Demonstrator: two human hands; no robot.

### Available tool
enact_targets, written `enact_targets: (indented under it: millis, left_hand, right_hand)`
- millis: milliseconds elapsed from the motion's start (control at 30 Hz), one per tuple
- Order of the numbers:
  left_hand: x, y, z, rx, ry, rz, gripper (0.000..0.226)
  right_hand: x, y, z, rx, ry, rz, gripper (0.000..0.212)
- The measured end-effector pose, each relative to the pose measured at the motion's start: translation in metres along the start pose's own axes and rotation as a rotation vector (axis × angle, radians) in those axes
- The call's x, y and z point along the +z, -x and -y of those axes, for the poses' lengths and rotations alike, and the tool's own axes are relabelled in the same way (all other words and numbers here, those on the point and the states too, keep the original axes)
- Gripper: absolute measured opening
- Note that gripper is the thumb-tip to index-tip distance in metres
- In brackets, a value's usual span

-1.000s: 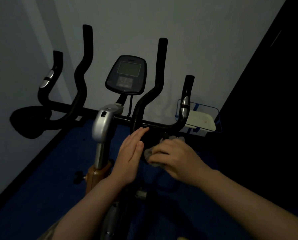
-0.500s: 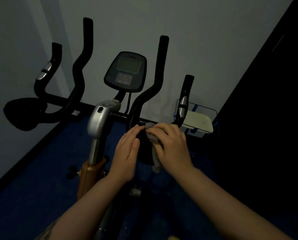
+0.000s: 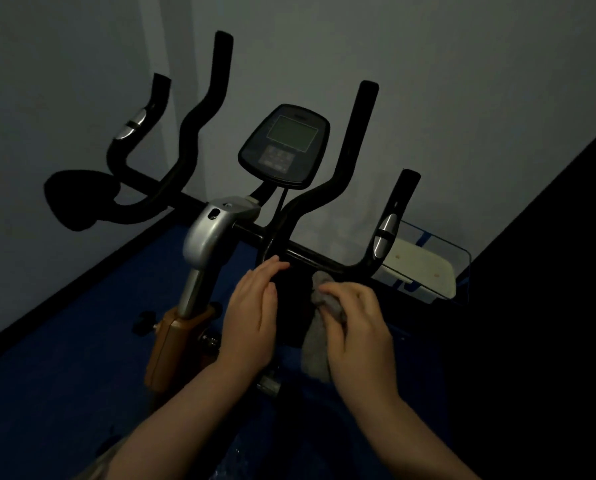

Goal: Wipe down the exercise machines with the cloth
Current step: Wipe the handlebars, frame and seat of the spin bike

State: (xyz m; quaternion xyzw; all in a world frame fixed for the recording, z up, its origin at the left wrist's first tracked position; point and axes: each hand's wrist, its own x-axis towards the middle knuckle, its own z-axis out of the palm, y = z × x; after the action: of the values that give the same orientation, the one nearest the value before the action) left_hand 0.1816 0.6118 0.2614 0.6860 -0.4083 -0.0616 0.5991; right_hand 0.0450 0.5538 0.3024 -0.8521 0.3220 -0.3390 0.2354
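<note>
An exercise bike stands before me in dim light, with black handlebars (image 3: 320,256) and a dark console (image 3: 284,145) on a silver stem (image 3: 211,237). My right hand (image 3: 360,329) grips a grey cloth (image 3: 319,336) against a dark padded part just below the crossbar; the cloth's tail hangs down. My left hand (image 3: 255,311) rests flat, fingers straight, on the left side of the same dark part.
A pale wall rises behind the bike. At the right, a wire basket (image 3: 462,268) holds a cream-coloured board (image 3: 419,268). Blue floor (image 3: 64,375) spreads below. A dark panel (image 3: 549,306) fills the right edge. An orange frame piece (image 3: 171,337) sits under the stem.
My right hand with the cloth slid up toward the crossbar, then slightly right; the cloth's tail now hangs lower. The left hand stayed on the pad. The view shifted a little.
</note>
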Motion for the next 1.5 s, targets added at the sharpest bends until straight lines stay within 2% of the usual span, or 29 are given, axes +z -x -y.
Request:
enact_targets:
  millis: [200, 333, 433, 500, 567, 633, 800, 967, 1067, 1267, 1500]
  left_hand:
    - [0.013, -0.001, -0.01, -0.003, -0.06, -0.215, 0.037]
    - [0.028, -0.004, -0.04, 0.098, -0.21, -0.417, 0.029]
    - [0.049, -0.014, -0.063, 0.124, -0.245, -0.404, 0.029]
    - [0.061, -0.02, -0.068, 0.078, -0.252, -0.386, 0.029]
    - [0.069, -0.023, -0.064, 0.019, -0.32, -0.375, 0.028]
    - [0.071, -0.023, -0.057, -0.011, -0.404, -0.372, 0.028]
    - [0.072, -0.022, -0.056, -0.083, -0.503, -0.419, 0.033]
    - [0.066, -0.018, -0.056, -0.188, -0.572, -0.429, 0.027]
    - [0.062, -0.016, -0.053, -0.169, -0.575, -0.438, 0.025]
    - [0.062, -0.013, -0.053, -0.1, -0.43, -0.53, 0.025]
    - [0.061, -0.01, -0.05, -0.065, -0.363, -0.528, 0.024]
  right_hand:
    - [-0.038, -0.022, -0.016, -0.043, -0.234, 0.157, 0.031]
    - [-0.072, -0.066, -0.043, -0.085, -0.287, -0.008, 0.026]
    - [-0.08, -0.097, -0.064, -0.202, -0.122, -0.042, 0.019]
    - [-0.069, -0.113, -0.077, -0.35, 0.045, 0.019, 0.019]
    - [-0.056, -0.118, -0.093, -0.527, 0.144, 0.166, 0.021]
    - [-0.054, -0.114, -0.104, -0.612, 0.082, 0.303, 0.026]
    - [-0.041, -0.115, -0.095, -0.759, 0.042, 0.461, 0.027]
    - [-0.032, -0.14, -0.064, -0.606, 0.12, 0.669, 0.039]
    - [-0.039, -0.138, -0.064, -0.577, 0.241, 0.699, 0.047]
    - [-0.007, -0.149, -0.038, -0.44, 0.255, 0.661, 0.033]
    - [-0.007, -0.141, -0.043, -0.323, 0.289, 0.606, 0.035]
